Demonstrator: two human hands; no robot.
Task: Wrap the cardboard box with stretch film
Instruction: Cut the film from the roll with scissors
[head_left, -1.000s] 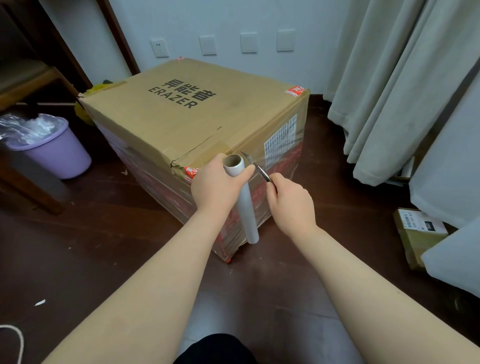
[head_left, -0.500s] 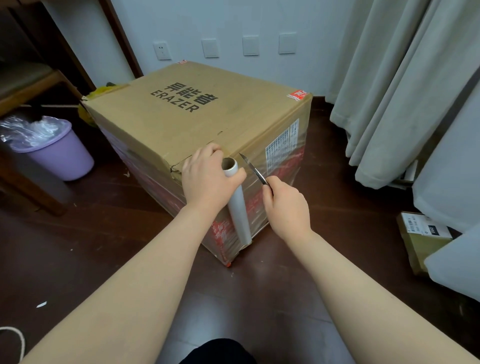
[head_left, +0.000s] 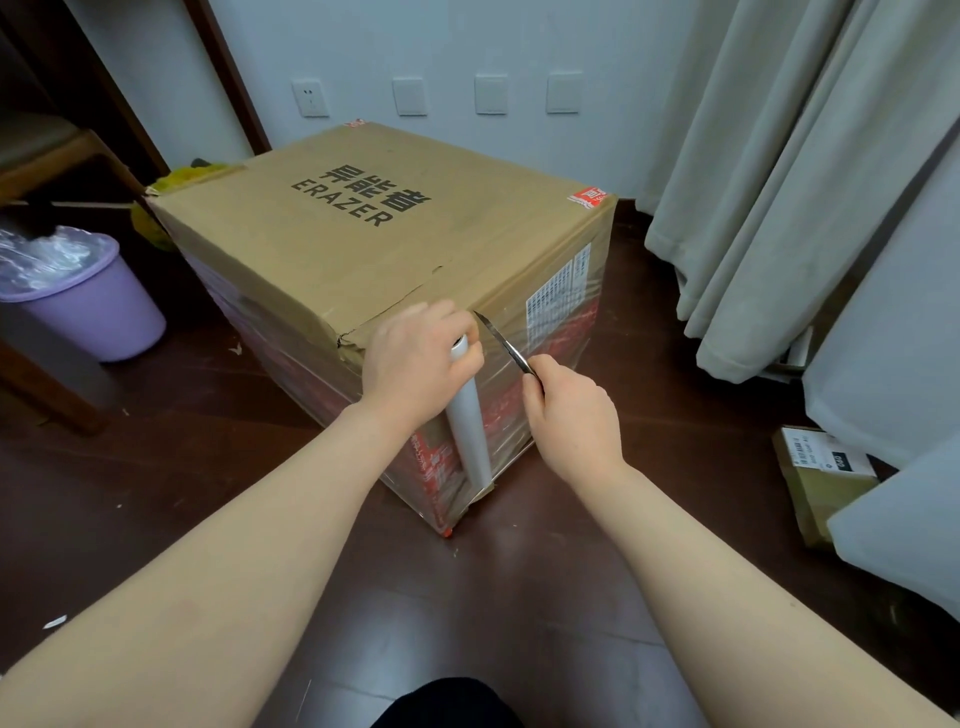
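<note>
While both forearms reached out over the dark floor (head_left: 519, 597), the hands met at the near upright corner of the cardboard box (head_left: 389, 249).

Left hand (head_left: 415, 364): fingers curled round the top end of the stretch film roll (head_left: 470, 431), thumb side toward the open core. The roll stood nearly upright against that corner, its lower end close to the box's bottom edge.

Right hand (head_left: 571, 415): just right of the roll, closed round the handle of a thin metal blade (head_left: 501, 340). The blade slanted up and left, with its tip at the box's top edge, beside the left hand's knuckles. Knife or closed scissors: could not tell.

The box sat on the floor. Glossy film lay over its two visible side faces, with a white label and red print showing through on the right one. The top was bare brown cardboard, printed "ERAZER".

Left of the box: a purple bin (head_left: 98, 306) lined with clear plastic, next to wooden furniture (head_left: 52, 171).

Right of the box: a small labelled parcel (head_left: 821, 467) on the floor, well apart from it, and pale curtains (head_left: 779, 182) hanging to the floor.

Behind the box: something yellow (head_left: 176, 179) at its far left corner, then a white wall with a socket (head_left: 310, 97) and three blank plates.
</note>
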